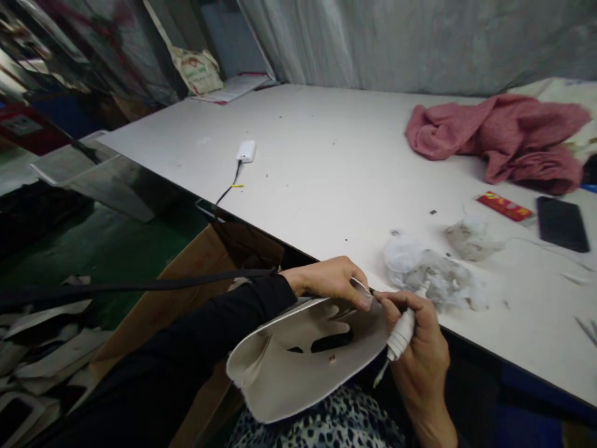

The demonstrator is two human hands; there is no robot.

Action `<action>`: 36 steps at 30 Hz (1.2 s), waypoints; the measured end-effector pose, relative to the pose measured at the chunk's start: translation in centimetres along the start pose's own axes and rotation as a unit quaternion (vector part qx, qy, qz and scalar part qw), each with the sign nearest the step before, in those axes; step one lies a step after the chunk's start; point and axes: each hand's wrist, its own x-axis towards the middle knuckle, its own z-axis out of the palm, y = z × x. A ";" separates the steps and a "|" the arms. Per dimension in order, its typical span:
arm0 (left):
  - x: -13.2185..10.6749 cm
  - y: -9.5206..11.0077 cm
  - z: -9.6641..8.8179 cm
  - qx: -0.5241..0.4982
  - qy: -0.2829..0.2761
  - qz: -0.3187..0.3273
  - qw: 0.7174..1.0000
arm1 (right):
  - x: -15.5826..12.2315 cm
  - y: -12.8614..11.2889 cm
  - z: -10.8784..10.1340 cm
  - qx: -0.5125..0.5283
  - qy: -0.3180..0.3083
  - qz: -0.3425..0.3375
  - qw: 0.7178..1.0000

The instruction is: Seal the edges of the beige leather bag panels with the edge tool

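Note:
My left hand (332, 281) pinches the top edge of a cream-coloured bag (298, 367) that lies open over my lap, just below the white table's (326, 168) front edge. A black strap (140, 287) runs from under that hand out to the left. My right hand (417, 339) is closed round a small tool wrapped in white tape (401, 336), its tip pointing down, while thumb and forefinger meet the left fingers at the bag's rim. Crumpled white scraps (433, 274) lie on the table just beyond both hands.
A pink cloth (504, 137) is heaped at the far right, with a red packet (504, 206) and a black phone (561, 223) near it. A white charger (246, 150) with a cable sits mid-table. A cardboard box (196, 274) and piled bags (41, 361) are on the left floor.

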 end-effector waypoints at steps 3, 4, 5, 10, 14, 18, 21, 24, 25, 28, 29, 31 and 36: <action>0.0 0.1 -0.5 -0.083 0.074 -0.048 0.993 | -0.1 1.0 -1.2 0.048 0.031 -0.008 0.998; 0.1 0.1 -0.5 -0.116 0.100 -0.057 0.987 | 0.0 1.5 -1.7 0.063 0.044 -0.010 0.997; 0.2 0.2 -0.4 -0.143 0.116 -0.059 0.981 | 0.2 2.0 -2.4 0.063 0.061 -0.009 0.996; 1.4 0.1 2.3 -0.076 0.157 -0.060 0.983 | 1.3 4.1 -5.8 -0.051 0.155 0.060 0.985; 2.5 -0.1 4.7 -0.006 0.121 -0.057 0.991 | 2.1 5.2 -7.0 -0.054 0.182 0.115 0.975; 3.0 0.2 5.7 0.043 0.097 -0.040 0.994 | 2.8 5.8 -6.9 -0.055 0.175 0.070 0.980; 3.0 0.5 6.0 0.077 0.110 -0.029 0.991 | 3.0 6.2 -6.8 -0.051 0.177 0.054 0.982; 3.1 0.7 6.2 0.088 0.097 -0.036 0.991 | 2.9 6.5 -6.8 -0.045 0.166 0.052 0.984; 3.2 0.7 6.2 0.085 0.090 -0.037 0.992 | 2.9 6.5 -6.8 -0.045 0.163 0.050 0.984; 3.5 0.7 6.2 0.056 0.080 -0.041 0.994 | 3.0 6.6 -6.8 -0.057 0.151 0.044 0.986; 3.6 0.8 6.1 0.045 0.080 -0.045 0.995 | 3.1 6.6 -6.8 -0.063 0.147 0.039 0.986; 3.7 0.7 6.0 0.021 0.081 -0.058 0.995 | 3.3 6.6 -6.7 -0.076 0.133 0.024 0.988; 3.8 0.7 5.7 -0.016 0.093 -0.098 0.991 | 3.9 6.6 -6.6 -0.100 0.117 -0.004 0.988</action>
